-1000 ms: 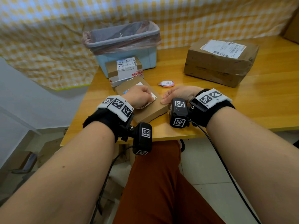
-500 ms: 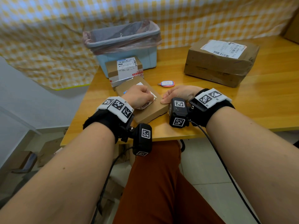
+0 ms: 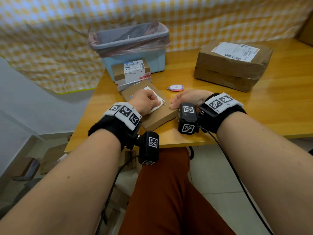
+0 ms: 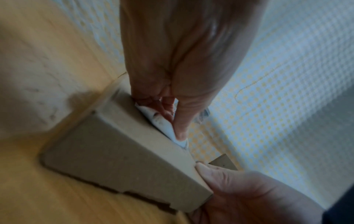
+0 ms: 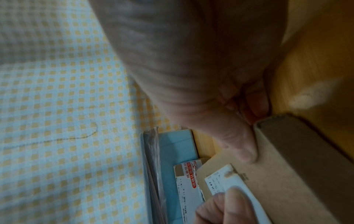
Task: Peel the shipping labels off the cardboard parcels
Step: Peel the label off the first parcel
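A flat brown parcel lies on the wooden table right in front of me. Its white shipping label is partly lifted at one edge. My left hand rests on the parcel's top and pinches the label between thumb and fingertips. My right hand grips the parcel's right corner, thumb on top and fingers curled against the side. In the left wrist view the parcel is blurred, and the right thumb sits on its near corner.
Behind the flat parcel stands a small labelled parcel, and behind that a blue bin with a plastic liner. A large labelled parcel sits at the back right. A pink tag lies mid-table. Checked cloth hangs behind.
My left hand's fingers have shifted slightly on the label. The parcel and my right hand have stayed where they were.
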